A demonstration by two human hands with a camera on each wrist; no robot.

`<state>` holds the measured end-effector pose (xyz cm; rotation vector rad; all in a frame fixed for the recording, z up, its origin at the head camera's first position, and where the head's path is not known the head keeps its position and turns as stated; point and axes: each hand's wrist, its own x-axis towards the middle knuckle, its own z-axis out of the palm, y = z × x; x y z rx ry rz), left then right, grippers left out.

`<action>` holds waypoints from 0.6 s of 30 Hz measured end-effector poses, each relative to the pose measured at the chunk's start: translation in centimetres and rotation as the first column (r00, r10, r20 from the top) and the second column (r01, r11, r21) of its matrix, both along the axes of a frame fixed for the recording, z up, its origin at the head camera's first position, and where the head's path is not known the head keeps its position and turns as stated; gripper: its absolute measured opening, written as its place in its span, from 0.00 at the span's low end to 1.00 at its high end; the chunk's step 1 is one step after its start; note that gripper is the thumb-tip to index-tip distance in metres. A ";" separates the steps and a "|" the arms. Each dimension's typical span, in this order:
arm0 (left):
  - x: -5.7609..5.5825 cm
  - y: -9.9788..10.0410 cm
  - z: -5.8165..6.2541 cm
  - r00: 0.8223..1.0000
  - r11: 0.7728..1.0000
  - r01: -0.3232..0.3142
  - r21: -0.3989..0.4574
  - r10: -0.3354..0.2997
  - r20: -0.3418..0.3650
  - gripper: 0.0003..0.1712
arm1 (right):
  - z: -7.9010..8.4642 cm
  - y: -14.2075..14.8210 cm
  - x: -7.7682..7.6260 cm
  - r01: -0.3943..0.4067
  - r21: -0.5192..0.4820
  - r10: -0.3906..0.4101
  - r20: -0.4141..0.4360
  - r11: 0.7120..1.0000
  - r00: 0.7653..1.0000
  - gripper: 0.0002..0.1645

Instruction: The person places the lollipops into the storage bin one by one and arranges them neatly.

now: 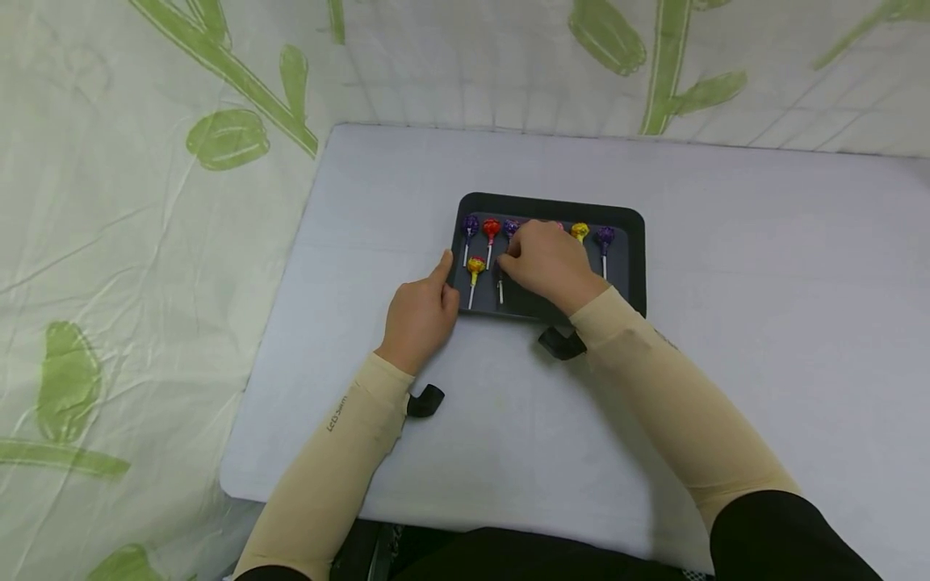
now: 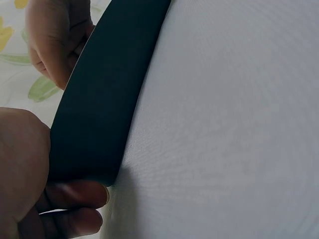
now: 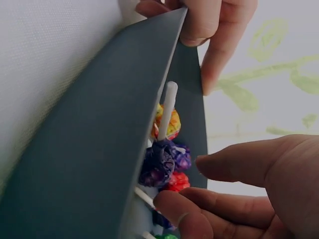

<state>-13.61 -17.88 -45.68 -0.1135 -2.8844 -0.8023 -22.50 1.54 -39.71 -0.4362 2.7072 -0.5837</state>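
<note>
A dark baking tray (image 1: 638, 258) holds several wrapped lollipops. In the front row lie a yellow-and-red lollipop (image 1: 475, 265) and a dark purple lollipop (image 3: 158, 167) beside it. My left hand (image 1: 421, 317) grips the tray's front left corner, fingers against its wall. Over the tray, my right hand (image 1: 548, 262) is nearest the dark purple lollipop; in the right wrist view its thumb and fingers stand apart and hold nothing. Behind are a red lollipop (image 1: 492, 228), a purple one (image 1: 470, 225) at the left, a yellow one (image 1: 580, 231) and another purple one (image 1: 605, 236). The right hand hides others.
The tray rests on a table with a white cover (image 1: 763, 323). A pale curtain with green leaf patterns (image 1: 228, 139) hangs behind and at the left. Black wrist mounts (image 1: 425, 401) stick out from both beige sleeves (image 1: 654, 395).
</note>
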 end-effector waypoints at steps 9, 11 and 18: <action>0.0 0.0 0.2 1.000 1.000 0.003 -0.001 -0.003 -0.008 0.32 | 0.5 2.2 1.3 0.039 -0.093 -0.043 -0.051 0.995 0.998 0.20; 0.0 -0.1 0.1 1.000 1.000 -0.004 -0.001 0.004 -0.008 0.32 | 0.6 2.7 1.8 0.049 -0.117 -0.056 -0.061 0.992 0.997 0.20; 0.2 0.1 0.0 1.000 1.000 -0.012 -0.005 0.011 -0.008 0.32 | 1.2 5.9 3.4 0.095 -0.187 -0.114 -0.095 0.978 0.989 0.23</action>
